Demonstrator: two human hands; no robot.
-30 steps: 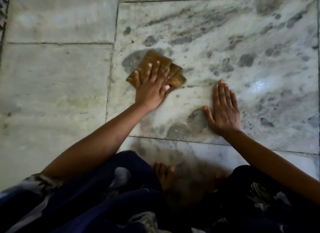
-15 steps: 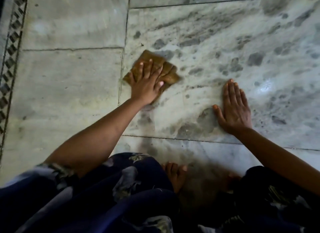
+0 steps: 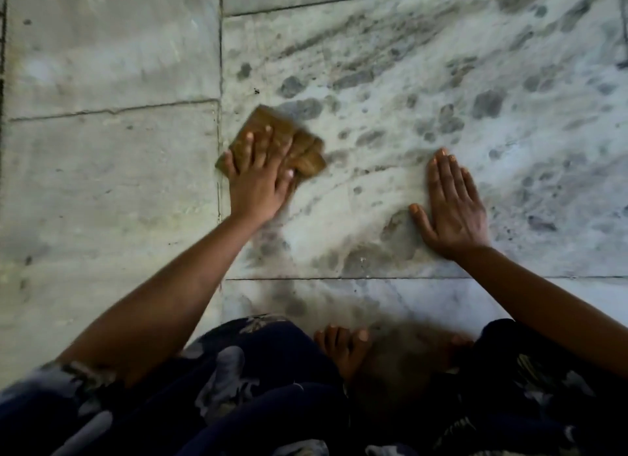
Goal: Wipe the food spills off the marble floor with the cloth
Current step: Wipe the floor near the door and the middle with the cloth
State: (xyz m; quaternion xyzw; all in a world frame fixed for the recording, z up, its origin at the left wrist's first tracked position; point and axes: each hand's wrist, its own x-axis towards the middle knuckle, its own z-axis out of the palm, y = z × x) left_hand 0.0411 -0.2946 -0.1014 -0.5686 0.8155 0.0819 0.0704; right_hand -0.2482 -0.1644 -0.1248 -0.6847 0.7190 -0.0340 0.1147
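Your left hand point(image 3: 258, 180) lay flat on the folded brown cloth point(image 3: 282, 143), fingers straight and slightly spread, pressing it onto the pale, grey-veined marble floor point(image 3: 390, 82) rather than curling round it. The cloth showed past your fingertips and to the thumb side, where its folded layers stuck out in a stepped edge. Its near left corner sat under your little finger, right at the dark grout joint point(image 3: 219, 65) that ran away from you between two slabs.

Your right hand point(image 3: 452, 211) was planted palm down on the same slab, well apart from the cloth, with fingers straight and close together and the thumb held out toward the left hand. It held nothing.

Dark grey blotches and streaks point(image 3: 487, 104) marked the marble beyond and to the right of both sets of fingertips; whether these were spills or the stone's own veining could not be told. A tiny black speck point(image 3: 256, 91) lay just beyond the cloth's far corner.

Nearer than your wrists, the toes of a bare foot point(image 3: 343, 345) rested on the floor between folds of dark blue garment with a pale floral print point(image 3: 238, 387).
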